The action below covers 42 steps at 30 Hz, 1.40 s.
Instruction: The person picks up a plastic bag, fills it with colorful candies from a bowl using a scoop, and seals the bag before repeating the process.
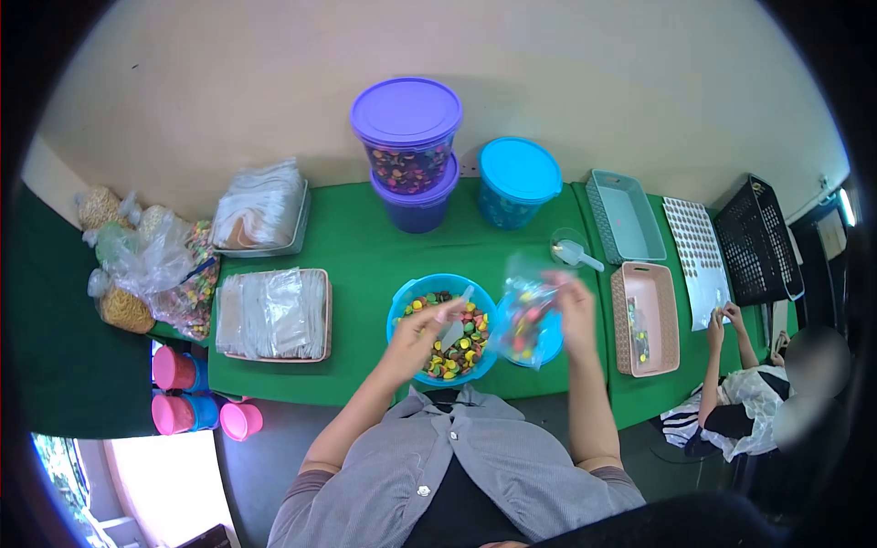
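Observation:
My left hand point(418, 336) is closed on the handle of a clear scoop point(452, 331), over a blue tub point(396, 352) of colourful round candies point(464, 351). To the right, my right hand point(574, 310) grips the top of a clear plastic bag point(525, 315), blurred, with several coloured candies inside. The bag hangs above a blue lid or dish point(551, 342) that it partly covers. A small round container point(565, 239) with a white scoop point(579, 254) lies behind my right hand.
Trays of plastic bags point(274, 313) stand left, beside bulging sacks point(160, 265). Purple-lidded buckets point(407, 114) and a blue-lidded bucket point(519, 178) stand at the back. Right are a pink basket point(660, 320), a grey-green basket point(626, 215), a sticker sheet point(696, 251), a black crate point(758, 242) and a co-worker point(744, 406).

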Each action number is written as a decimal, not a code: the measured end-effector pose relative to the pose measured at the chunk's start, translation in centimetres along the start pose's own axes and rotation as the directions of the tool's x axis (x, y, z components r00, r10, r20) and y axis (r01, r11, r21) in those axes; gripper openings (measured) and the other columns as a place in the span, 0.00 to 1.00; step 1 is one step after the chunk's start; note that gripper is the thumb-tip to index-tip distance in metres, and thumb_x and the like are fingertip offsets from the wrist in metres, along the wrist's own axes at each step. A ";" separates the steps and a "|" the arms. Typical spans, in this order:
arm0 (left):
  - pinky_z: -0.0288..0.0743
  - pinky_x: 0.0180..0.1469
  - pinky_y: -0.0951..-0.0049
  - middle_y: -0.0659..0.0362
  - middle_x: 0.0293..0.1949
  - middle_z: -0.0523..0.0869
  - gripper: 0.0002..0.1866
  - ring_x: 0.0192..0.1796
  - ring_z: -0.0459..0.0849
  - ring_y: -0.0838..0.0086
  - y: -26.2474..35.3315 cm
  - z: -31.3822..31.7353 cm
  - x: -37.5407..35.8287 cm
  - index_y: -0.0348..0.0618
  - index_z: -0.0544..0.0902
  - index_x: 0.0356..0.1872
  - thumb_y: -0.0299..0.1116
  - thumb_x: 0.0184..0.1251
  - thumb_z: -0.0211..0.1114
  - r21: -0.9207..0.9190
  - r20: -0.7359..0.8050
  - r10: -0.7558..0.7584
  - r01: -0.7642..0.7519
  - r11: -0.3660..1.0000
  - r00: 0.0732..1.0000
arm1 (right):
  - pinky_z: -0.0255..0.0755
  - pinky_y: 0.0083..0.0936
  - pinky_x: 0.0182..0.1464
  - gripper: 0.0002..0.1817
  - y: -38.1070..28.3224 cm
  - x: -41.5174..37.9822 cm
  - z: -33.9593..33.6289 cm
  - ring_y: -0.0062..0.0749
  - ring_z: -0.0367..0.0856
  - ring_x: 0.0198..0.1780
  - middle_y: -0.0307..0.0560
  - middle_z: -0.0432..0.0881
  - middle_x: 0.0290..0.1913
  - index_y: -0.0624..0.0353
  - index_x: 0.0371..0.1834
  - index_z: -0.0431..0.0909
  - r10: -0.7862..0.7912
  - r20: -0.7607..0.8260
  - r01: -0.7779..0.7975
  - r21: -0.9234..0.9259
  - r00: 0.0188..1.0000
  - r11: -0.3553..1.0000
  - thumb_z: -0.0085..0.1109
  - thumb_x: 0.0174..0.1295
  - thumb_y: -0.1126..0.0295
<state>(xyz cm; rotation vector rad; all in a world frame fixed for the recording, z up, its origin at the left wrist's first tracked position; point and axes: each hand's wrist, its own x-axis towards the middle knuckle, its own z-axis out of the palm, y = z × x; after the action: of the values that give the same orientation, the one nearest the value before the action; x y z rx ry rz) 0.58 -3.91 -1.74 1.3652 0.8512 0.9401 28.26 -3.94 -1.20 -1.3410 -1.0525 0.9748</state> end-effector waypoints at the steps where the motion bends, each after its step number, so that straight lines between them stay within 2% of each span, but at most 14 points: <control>1: 0.70 0.60 0.68 0.53 0.52 0.84 0.22 0.53 0.80 0.71 -0.4 -1.0 0.2 0.38 0.78 0.59 0.44 0.78 0.48 0.000 0.014 0.000 0.000 1.000 1.000 | 0.71 0.18 0.36 0.15 0.8 1.2 -2.7 0.20 0.79 0.36 0.42 0.84 0.38 0.62 0.46 0.83 -0.022 -0.191 0.021 -0.009 0.981 1.000 0.50 0.72 0.62; 7: 0.71 0.57 0.70 0.57 0.46 0.84 0.17 0.49 0.79 0.72 -4.7 -10.4 -0.4 0.39 0.81 0.52 0.40 0.77 0.50 0.143 -0.508 0.035 0.044 0.989 0.861 | 0.86 0.29 0.37 0.14 13.7 4.8 -24.2 0.41 0.83 0.43 0.58 0.78 0.48 0.75 0.50 0.73 0.025 -0.857 0.171 0.131 0.515 0.977 0.57 0.60 0.84; 13: 0.64 0.64 0.54 0.46 0.60 0.74 0.23 0.63 0.71 0.54 -11.5 -21.1 -5.0 0.42 0.75 0.59 0.38 0.64 0.64 0.641 -0.733 0.292 0.478 0.601 0.615 | 0.83 0.39 0.47 0.18 25.9 3.1 -33.2 0.53 0.82 0.43 0.63 0.77 0.46 0.74 0.50 0.72 0.200 -0.939 0.232 0.268 0.279 0.935 0.61 0.55 0.80; 14: 0.61 0.66 0.49 0.44 0.65 0.70 0.28 0.66 0.67 0.48 -12.7 -21.7 -5.5 0.43 0.73 0.62 0.40 0.61 0.67 0.694 -0.720 0.354 0.627 0.354 0.597 | 0.80 0.43 0.48 0.24 24.8 2.1 -33.2 0.60 0.81 0.44 0.68 0.75 0.48 0.74 0.54 0.69 0.138 -0.949 -0.263 0.061 0.284 0.963 0.62 0.57 0.72; 15: 0.61 0.66 0.49 0.44 0.65 0.70 0.28 0.66 0.67 0.48 -13.5 -22.1 -6.1 0.43 0.73 0.62 0.40 0.61 0.67 0.685 -0.728 0.370 0.640 0.349 0.577 | 0.78 0.46 0.50 0.30 23.5 2.9 -31.9 0.67 0.79 0.46 0.73 0.72 0.51 0.73 0.59 0.66 0.090 -0.936 -0.669 -0.173 0.340 0.722 0.63 0.59 0.64; 16: 0.59 0.66 0.44 0.44 0.67 0.68 0.30 0.68 0.65 0.46 -14.3 -22.2 -6.6 0.44 0.71 0.63 0.41 0.60 0.67 0.653 -0.757 0.248 0.696 0.299 0.604 | 0.78 0.46 0.50 0.30 21.2 3.2 -29.6 0.67 0.79 0.46 0.73 0.72 0.51 0.73 0.59 0.66 0.098 -0.929 -0.661 -0.178 0.358 0.729 0.63 0.59 0.64; 18: 0.56 0.68 0.38 0.43 0.69 0.66 0.32 0.70 0.61 0.43 -14.2 -21.7 -7.0 0.46 0.71 0.65 0.44 0.59 0.67 0.617 -0.784 0.123 0.742 0.262 0.608 | 0.69 0.51 0.55 0.42 15.1 3.1 -22.9 0.73 0.73 0.51 0.77 0.66 0.53 0.66 0.68 0.59 -0.080 -0.994 -0.746 -0.105 0.070 0.657 0.65 0.56 0.54; 23: 0.59 0.66 0.38 0.43 0.65 0.71 0.26 0.68 0.65 0.42 -13.3 -20.2 -7.1 0.46 0.75 0.62 0.42 0.63 0.63 0.598 -0.801 0.152 0.781 0.181 0.579 | 0.67 0.49 0.56 0.43 13.1 5.9 -16.8 0.66 0.70 0.54 0.73 0.60 0.56 0.57 0.72 0.54 -0.311 -0.871 -0.518 -0.479 0.380 0.709 0.65 0.55 0.59; 27: 0.76 0.53 0.53 0.42 0.43 0.85 0.15 0.50 0.84 0.50 -10.0 -19.2 -6.9 0.41 0.81 0.53 0.28 0.70 0.52 0.549 -0.825 0.049 0.776 0.311 0.563 | 0.67 0.44 0.54 0.37 7.3 6.5 -7.0 0.55 0.70 0.51 0.65 0.58 0.56 0.54 0.72 0.57 -0.407 -0.688 -0.239 -0.641 0.601 0.730 0.60 0.58 0.66; 30: 0.78 0.48 0.61 0.42 0.39 0.86 0.14 0.45 0.86 0.52 -6.3 -17.7 -6.5 0.40 0.81 0.52 0.27 0.71 0.52 0.609 -0.790 0.235 0.684 0.401 0.566 | 0.69 0.34 0.49 0.32 4.2 5.3 -0.9 0.40 0.71 0.47 0.55 0.65 0.54 0.53 0.69 0.62 -0.415 -0.527 -0.043 -0.655 0.742 0.754 0.58 0.60 0.71; 33: 0.78 0.49 0.65 0.47 0.40 0.87 0.13 0.44 0.87 0.59 -1.5 -14.2 -5.6 0.39 0.81 0.51 0.29 0.74 0.51 0.595 -0.748 0.380 0.295 0.748 0.545 | 0.67 0.22 0.41 0.27 3.5 3.9 5.1 0.22 0.71 0.38 0.42 0.73 0.43 0.55 0.67 0.64 -0.276 -0.141 0.235 -0.249 0.951 0.940 0.57 0.65 0.69; 35: 0.77 0.50 0.70 0.54 0.42 0.86 0.13 0.45 0.86 0.68 1.0 -11.0 -4.6 0.37 0.81 0.50 0.31 0.77 0.50 0.261 -0.704 0.254 -0.091 0.961 0.664 | 0.67 0.19 0.44 0.25 2.4 2.0 9.0 0.20 0.72 0.39 0.40 0.76 0.40 0.55 0.67 0.64 -0.070 0.221 0.083 -0.052 0.973 0.995 0.55 0.68 0.67; 38: 0.74 0.54 0.73 0.56 0.45 0.85 0.13 0.48 0.83 0.72 1.4 -6.8 -4.1 0.35 0.80 0.50 0.31 0.78 0.49 0.116 -0.496 0.160 -0.118 0.986 0.853 | 0.67 0.17 0.47 0.18 -0.8 -1.1 12.7 0.19 0.73 0.42 0.41 0.79 0.40 0.58 0.59 0.71 0.172 0.562 -0.272 0.098 0.809 0.957 0.56 0.70 0.64; 42: 0.73 0.57 0.72 0.53 0.47 0.85 0.13 0.52 0.82 0.72 0.3 -4.4 -3.6 0.37 0.77 0.55 0.30 0.75 0.54 -0.021 -0.262 0.056 -0.063 0.998 0.963 | 0.68 0.18 0.46 0.11 -1.4 -2.3 13.1 0.17 0.74 0.38 0.37 0.78 0.34 0.61 0.39 0.75 0.003 0.483 -0.118 0.207 0.875 0.971 0.59 0.68 0.64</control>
<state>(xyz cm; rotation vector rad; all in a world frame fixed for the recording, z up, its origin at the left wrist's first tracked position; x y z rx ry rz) -4.93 -5.42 -1.76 1.2637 0.9947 1.1939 14.92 -2.72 -0.45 -0.9611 -1.2229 1.4818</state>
